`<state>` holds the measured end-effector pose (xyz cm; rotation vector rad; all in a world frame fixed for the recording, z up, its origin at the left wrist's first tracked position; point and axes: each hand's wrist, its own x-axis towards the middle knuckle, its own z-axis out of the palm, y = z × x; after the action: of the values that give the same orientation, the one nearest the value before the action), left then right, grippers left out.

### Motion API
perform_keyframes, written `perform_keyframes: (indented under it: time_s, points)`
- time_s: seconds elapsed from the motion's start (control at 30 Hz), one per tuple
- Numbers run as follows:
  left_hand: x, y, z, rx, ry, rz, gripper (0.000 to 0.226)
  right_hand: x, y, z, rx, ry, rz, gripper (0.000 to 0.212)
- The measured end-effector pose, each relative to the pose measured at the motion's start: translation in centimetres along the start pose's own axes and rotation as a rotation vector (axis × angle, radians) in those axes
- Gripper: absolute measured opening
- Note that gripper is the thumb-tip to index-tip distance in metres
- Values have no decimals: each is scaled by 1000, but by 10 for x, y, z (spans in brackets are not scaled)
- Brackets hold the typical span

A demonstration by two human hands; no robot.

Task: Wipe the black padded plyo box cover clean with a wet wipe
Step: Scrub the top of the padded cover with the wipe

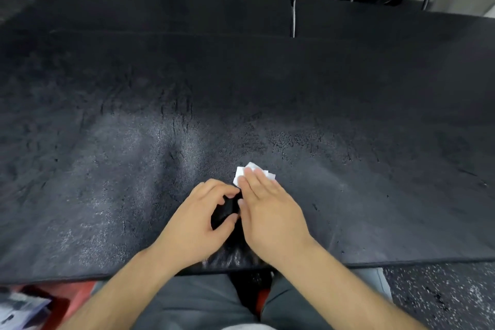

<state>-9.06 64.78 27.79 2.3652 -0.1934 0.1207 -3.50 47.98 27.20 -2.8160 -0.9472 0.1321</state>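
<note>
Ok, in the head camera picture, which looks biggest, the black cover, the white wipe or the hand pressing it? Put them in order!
1. black cover, filling most of the view.
2. right hand, close to the camera.
3. white wipe, mostly hidden under the fingers, so its true size is unsure.

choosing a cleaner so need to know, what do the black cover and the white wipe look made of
The cover: probably vinyl or faux leather; black, grainy, dull sheen, fine cracks and grey scuffs. The wipe: thin white nonwoven sheet, likely; folded flat with crisp corners under the right hand.
</note>
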Motion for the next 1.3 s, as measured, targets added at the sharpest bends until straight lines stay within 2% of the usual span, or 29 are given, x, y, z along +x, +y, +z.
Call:
perform_keyframes:
  time_s: [0.17, 0.3, 0.33, 0.4, 0.47, 0.57, 0.67, 0.83, 1.07, 1.17, 1.3]
  points:
    - [0, 2, 0, 6, -6, -20, 39, 12, 3, -1, -11, 56, 63, 62]
    - [7, 1, -6, -29, -37, -34, 36, -3, -4, 1, 3, 9, 4, 61]
    - [13, 0, -10, -12, -31, -27, 33, 1, 0, 0, 14, 9, -12, 62]
    - [26, -8, -19, 195, 34, 28, 31, 19, 13, -3, 11, 55, -10, 62]
    - [38, -20, -24, 422, 78, 8, 49, 37, 22, -8, -16, 78, 18, 63]
    - [41, -36, -18, 528, -28, -95, 77, 30, 7, -10, -6, 65, -31, 65]
    - [35, -47, -6, 589, -102, -107, 78, 12, -6, -9, 26, 34, -97, 61]
    - [38, -47, -6, 580, -112, -102, 76, 67, 8, -17, 45, 23, -64, 79]
    - [36, -49, -5, 587, -108, -93, 75, 71, 7, -19, 33, -10, -58, 55]
    - [35, -49, -5, 584, -92, -80, 74, 93, 9, -22, 41, 20, -12, 55]
    - [34, -46, -6, 577, -95, -95, 74, 64, 1, -6, 12, 74, -56, 60]
